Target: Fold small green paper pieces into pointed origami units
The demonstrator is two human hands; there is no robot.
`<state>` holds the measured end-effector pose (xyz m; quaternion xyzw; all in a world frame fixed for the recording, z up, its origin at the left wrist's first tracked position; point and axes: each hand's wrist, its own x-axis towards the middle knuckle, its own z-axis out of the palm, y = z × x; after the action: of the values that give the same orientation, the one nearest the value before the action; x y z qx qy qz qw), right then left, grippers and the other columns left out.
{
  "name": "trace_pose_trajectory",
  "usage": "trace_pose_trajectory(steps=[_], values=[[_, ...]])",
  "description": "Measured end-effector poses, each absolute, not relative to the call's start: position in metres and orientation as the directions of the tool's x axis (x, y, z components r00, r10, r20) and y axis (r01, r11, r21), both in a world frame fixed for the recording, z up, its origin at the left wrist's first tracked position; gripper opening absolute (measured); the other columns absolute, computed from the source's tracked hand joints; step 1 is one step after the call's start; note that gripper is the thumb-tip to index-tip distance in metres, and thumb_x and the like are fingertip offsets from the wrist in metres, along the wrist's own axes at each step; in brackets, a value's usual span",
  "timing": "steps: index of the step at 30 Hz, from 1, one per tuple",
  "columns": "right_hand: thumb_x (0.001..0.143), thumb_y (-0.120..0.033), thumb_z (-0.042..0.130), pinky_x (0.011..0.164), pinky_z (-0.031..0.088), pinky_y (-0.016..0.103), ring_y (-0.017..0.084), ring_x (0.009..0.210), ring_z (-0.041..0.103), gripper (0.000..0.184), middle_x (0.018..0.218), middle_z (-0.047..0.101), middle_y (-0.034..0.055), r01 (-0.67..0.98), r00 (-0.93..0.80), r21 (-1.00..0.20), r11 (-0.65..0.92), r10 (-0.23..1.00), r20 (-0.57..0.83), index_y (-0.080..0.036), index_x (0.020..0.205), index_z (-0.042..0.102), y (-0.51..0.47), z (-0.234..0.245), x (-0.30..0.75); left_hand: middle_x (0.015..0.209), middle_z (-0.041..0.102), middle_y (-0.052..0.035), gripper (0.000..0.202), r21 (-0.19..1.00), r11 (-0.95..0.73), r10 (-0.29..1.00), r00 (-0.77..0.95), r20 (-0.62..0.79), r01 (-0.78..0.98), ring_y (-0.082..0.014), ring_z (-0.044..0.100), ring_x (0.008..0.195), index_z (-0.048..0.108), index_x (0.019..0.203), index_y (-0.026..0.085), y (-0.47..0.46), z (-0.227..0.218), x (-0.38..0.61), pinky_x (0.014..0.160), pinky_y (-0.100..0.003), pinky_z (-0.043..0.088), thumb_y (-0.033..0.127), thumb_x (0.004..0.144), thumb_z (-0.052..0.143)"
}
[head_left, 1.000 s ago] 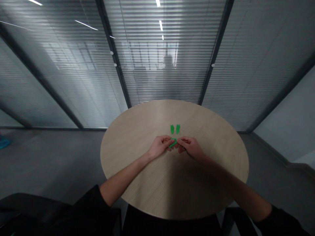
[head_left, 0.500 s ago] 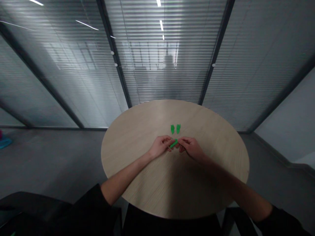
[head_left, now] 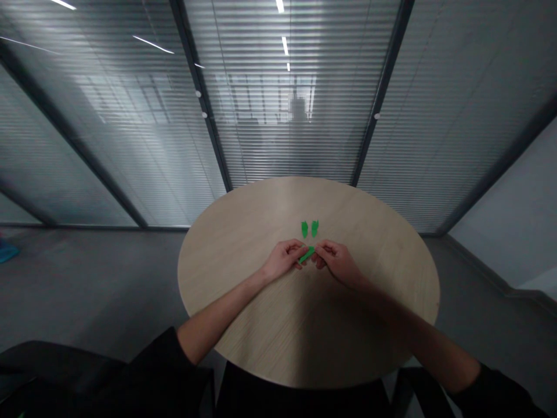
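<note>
Between my two hands is a small bright green strip (head_left: 307, 254), thin and slanted, perhaps folded paper; its exact kind is too small to tell. My left hand (head_left: 284, 256) is closed on its left part, thumb on top. The fingers of my right hand (head_left: 334, 259) pinch its upper right end. Just beyond my fingertips, two small green pieces (head_left: 304, 229) with uneven top edges lie side by side on the round wooden table (head_left: 243, 226).
Glass panels with blinds (head_left: 296, 151) rise behind the table's far edge. Dark chair armrests (head_left: 409, 389) flank the near edge. A blue object (head_left: 7, 251) lies on the floor at far left.
The green strip has tilted slightly in my fingers, and the pale edge below it no longer shows. Both hands stay in nearly the same place, and the two green pieces lie still.
</note>
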<state>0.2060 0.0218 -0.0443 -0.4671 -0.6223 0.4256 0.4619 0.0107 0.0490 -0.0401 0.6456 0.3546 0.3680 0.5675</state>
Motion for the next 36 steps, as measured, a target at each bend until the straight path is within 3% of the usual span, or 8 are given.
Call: trace_pose_trajectory(steps=[14,36], values=[[0.089,-0.050,0.064,0.057,0.049,0.028,0.015,0.057,0.061,0.031,0.067,0.067,0.0016,0.234,-0.182,-0.951,0.204,0.970,0.163,-0.020,0.079,0.065,0.0177,-0.0422,0.2035,0.068,0.064,-0.0007,0.034,0.988,-0.149,0.862,0.495,0.105,0.051,-0.0105,0.055,0.057,0.067,0.084,0.014,0.0468,-0.0407,0.0108,0.055,-0.022,0.041,0.047,0.088,0.071],[0.086,-0.057,0.066,0.054,0.050,0.029,0.014,0.053,0.059,0.037,0.067,0.066,0.0012,0.146,-0.128,-0.973,0.177,0.979,0.158,-0.021,0.077,0.062,0.0235,-0.0438,0.2054,0.078,0.072,-0.0058,0.041,0.998,-0.064,0.862,0.504,0.044,0.022,-0.0118,0.064,0.057,0.068,0.085,0.011,0.0471,-0.0389,0.0113,0.055,-0.025,0.056,0.051,0.083,0.078]])
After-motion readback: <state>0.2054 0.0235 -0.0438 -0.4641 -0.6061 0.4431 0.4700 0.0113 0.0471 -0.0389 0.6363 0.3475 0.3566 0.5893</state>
